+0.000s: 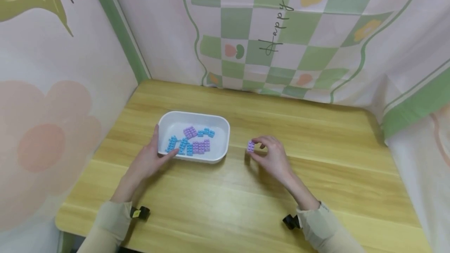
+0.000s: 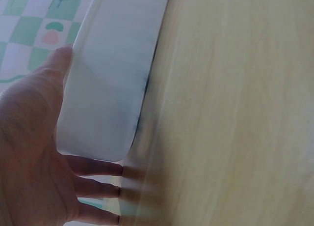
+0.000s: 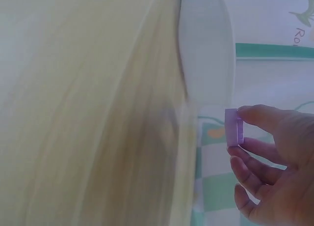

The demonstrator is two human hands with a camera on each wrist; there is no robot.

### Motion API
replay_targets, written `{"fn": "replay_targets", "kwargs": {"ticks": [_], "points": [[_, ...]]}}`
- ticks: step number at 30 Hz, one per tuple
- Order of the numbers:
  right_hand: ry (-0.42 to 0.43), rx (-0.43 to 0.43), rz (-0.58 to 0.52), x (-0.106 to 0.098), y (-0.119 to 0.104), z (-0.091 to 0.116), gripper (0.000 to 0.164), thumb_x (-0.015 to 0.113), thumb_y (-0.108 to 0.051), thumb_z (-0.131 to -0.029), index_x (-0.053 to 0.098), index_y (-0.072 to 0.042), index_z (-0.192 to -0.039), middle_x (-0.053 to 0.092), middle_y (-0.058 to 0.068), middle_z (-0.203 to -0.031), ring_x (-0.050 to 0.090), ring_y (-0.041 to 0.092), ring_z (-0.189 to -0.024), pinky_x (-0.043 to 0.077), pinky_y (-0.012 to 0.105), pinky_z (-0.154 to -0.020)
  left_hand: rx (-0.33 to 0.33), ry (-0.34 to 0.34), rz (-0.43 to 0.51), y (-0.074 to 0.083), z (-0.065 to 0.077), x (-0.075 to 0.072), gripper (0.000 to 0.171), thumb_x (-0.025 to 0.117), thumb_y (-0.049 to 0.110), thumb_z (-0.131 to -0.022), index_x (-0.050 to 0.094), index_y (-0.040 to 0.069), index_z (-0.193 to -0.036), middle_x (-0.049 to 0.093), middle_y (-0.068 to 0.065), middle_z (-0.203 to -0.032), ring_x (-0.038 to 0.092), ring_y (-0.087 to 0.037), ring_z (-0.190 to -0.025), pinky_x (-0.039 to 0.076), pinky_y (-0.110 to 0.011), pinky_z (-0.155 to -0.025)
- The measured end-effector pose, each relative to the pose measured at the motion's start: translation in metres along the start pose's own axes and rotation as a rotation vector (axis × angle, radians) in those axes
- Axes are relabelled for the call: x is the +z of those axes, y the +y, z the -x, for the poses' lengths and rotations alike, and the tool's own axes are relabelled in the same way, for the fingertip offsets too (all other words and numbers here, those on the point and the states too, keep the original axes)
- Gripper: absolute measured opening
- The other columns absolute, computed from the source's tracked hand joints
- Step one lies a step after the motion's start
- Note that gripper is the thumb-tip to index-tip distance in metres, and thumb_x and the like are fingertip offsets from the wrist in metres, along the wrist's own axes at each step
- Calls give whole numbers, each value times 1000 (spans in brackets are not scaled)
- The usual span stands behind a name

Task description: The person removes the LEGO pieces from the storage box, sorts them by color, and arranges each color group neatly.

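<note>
A white tray (image 1: 221, 158) with rounded corners stands left of centre on the table. My left hand (image 1: 149, 160) holds its left end, the thumb on the near rim and the other fingers along the outer end wall. Inside lie blue toy building bricks (image 1: 172, 143) and purple building bricks (image 1: 201, 146), several of each. To the right of the tray, my right hand (image 1: 275, 158) pinches a small purple building brick (image 1: 251, 146) between thumb and fingers, its studs visible in the head view. The right wrist view shows this purple brick (image 3: 233, 127) from the side, beyond the fingertips.
The wooden table (image 1: 225, 214) reaches back to a printed curtain (image 1: 260, 30) with green checks. Another curtain (image 1: 52, 147) hangs along the left side. Dark wrist cameras sit at both cuffs, a left camera (image 1: 143, 212) and a right camera (image 1: 290, 221).
</note>
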State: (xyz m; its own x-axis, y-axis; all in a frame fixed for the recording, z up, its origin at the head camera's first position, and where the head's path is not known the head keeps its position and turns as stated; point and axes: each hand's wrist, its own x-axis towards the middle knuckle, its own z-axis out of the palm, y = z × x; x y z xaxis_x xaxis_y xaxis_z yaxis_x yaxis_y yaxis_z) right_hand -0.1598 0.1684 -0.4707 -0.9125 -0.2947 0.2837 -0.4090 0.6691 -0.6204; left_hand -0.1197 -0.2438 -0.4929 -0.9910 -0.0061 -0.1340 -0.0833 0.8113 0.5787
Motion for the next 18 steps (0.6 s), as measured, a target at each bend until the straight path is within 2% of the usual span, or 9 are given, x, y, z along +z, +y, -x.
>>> {"fn": "replay_targets", "kwargs": {"ticks": [3,10,18], "points": [[-22,18,13,1,6,-1,40,92,-5,-85,77,6,-121,80,24,-117,72,38,-97,57,60,-96,-1,-1,0,0,1,0,127,58,79,-101,-13,4,-175,32,-41,-171,46,-61,-151,40,-72,-126],[-67,64,36,3,26,-16,39,89,-8,-90,76,8,-123,80,26,-119,72,37,-97,61,53,-87,6,-3,5,0,2,-1,126,58,77,-102,-14,4,-175,33,-42,-170,47,-62,-150,39,-72,-127],[-104,112,36,6,39,-29,43,87,-11,-92,73,8,-129,77,28,-121,71,40,-103,62,57,-92,15,-8,10,-1,1,0,125,57,78,-102,-14,5,-175,30,-41,-172,44,-61,-152,38,-72,-128]]}}
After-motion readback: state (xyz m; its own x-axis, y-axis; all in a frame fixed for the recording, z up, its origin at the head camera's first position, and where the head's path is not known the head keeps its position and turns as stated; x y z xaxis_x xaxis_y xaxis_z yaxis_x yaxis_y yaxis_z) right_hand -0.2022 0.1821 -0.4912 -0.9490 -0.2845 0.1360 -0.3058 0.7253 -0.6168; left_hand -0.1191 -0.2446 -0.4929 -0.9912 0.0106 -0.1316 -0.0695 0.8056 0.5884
